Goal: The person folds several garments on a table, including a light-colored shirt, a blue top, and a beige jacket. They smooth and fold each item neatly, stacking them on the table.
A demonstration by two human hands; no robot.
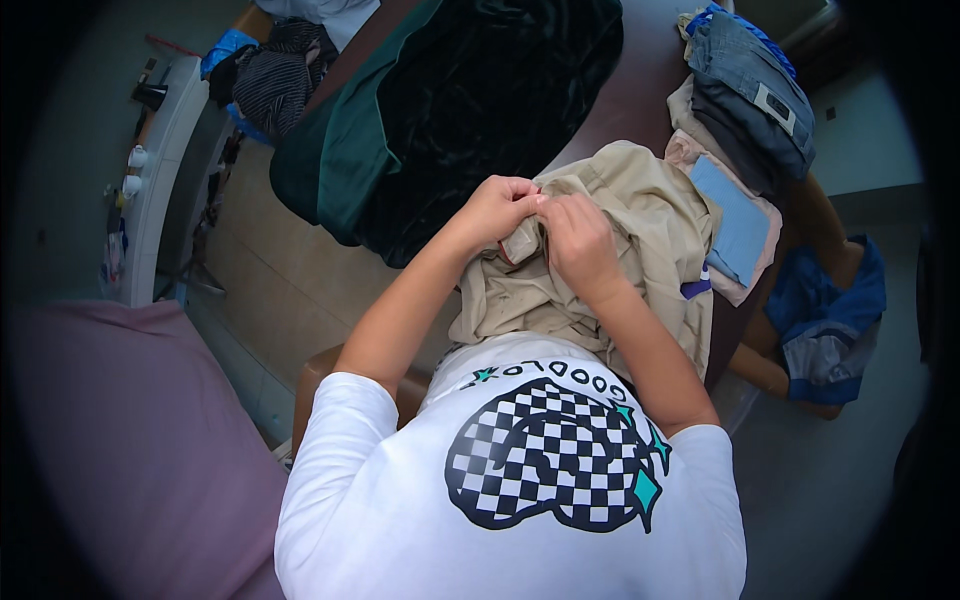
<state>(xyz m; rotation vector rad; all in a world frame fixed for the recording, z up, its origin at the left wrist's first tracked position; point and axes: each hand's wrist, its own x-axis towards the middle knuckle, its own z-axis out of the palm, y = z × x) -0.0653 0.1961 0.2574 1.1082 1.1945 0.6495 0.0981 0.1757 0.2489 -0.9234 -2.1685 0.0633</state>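
A beige garment [640,200] lies bunched over the table edge and my lap. My left hand [500,210] is closed on its gathered edge, thumb and fingers pinched together. Right beside it, my right hand [580,240] pinches the same edge, with the fingertips of both hands almost meeting. A paler flap with a reddish-brown trim [520,243] shows just under my left hand. What kind of garment it is, I cannot tell from the folds. A small purple patch [697,284] shows at its right side.
Dark green velvet cloth [480,110] covers the far table. To the right are stacked folded clothes [755,100], a light blue folded cloth [725,220] and a wooden chair [835,235] with a blue garment [830,320]. Dark striped clothes [285,80] lie far left; pinkish fabric [140,430] is near left.
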